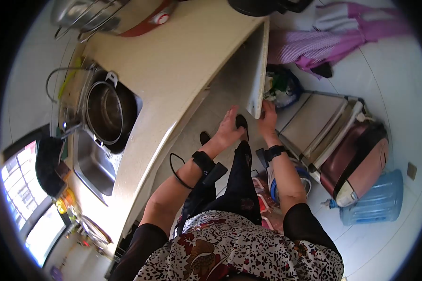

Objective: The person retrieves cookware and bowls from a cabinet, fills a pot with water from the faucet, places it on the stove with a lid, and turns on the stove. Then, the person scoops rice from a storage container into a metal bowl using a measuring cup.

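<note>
A pale cabinet door point(263, 70) stands swung out from under the countertop. My right hand point(268, 121) is at its free lower corner, fingers curled against the outer face and edge. On the other side of the door, my left hand point(229, 129) hangs in the air with fingers stretched out, holding nothing. Below the hands are the floor and my dark shoes point(241, 122). Black bands with small dark devices are strapped on both wrists.
To the left, a large pot point(105, 112) sits in the sink point(94, 161) beside the beige countertop point(173, 56). Along the right stand a bag of stuff point(283, 86), a folded-looking pale case point(314, 122), a maroon appliance point(356, 164) and a blue water jug point(375, 199).
</note>
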